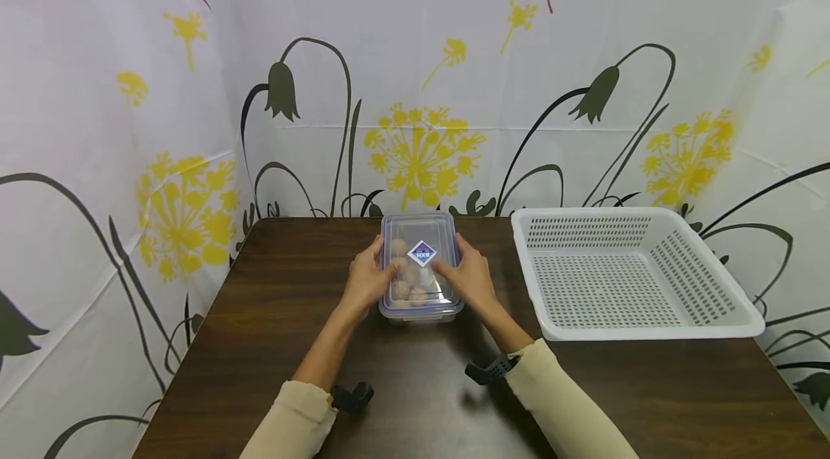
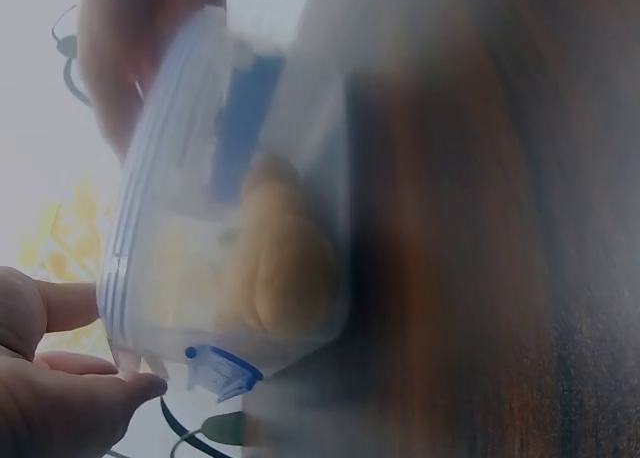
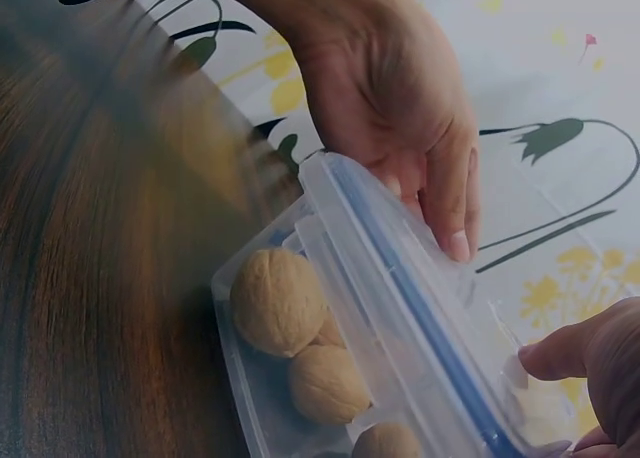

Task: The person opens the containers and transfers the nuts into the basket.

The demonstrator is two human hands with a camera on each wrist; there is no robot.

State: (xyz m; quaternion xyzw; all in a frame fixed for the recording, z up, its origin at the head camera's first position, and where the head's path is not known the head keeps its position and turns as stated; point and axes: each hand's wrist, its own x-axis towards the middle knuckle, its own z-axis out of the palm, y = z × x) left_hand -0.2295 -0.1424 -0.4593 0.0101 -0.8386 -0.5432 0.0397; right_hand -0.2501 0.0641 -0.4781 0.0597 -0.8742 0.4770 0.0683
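Observation:
A clear plastic food container (image 1: 420, 316) with a blue-edged lid (image 1: 424, 226) sits centrally near the table's back edge. Several walnuts (image 3: 278, 300) lie inside, visible through its wall. My left hand (image 1: 364, 279) grips the left side, thumb over the lid. From the right, my right hand (image 1: 473, 279) holds the opposite side, its thumb also on top. On the lid is a diamond-shaped blue and white label (image 1: 421, 253). In the left wrist view, a blue-edged clip (image 2: 222, 370) sticks out beside the left fingers. The undersides of the fingers are hidden in the head view.
A white perforated plastic basket (image 1: 540, 300) stands to the right of the container on the dark wooden table (image 1: 279, 300). Behind the table hangs a white curtain (image 1: 402, 5) printed with flowers. Black bands (image 1: 353, 397) are on both wrists.

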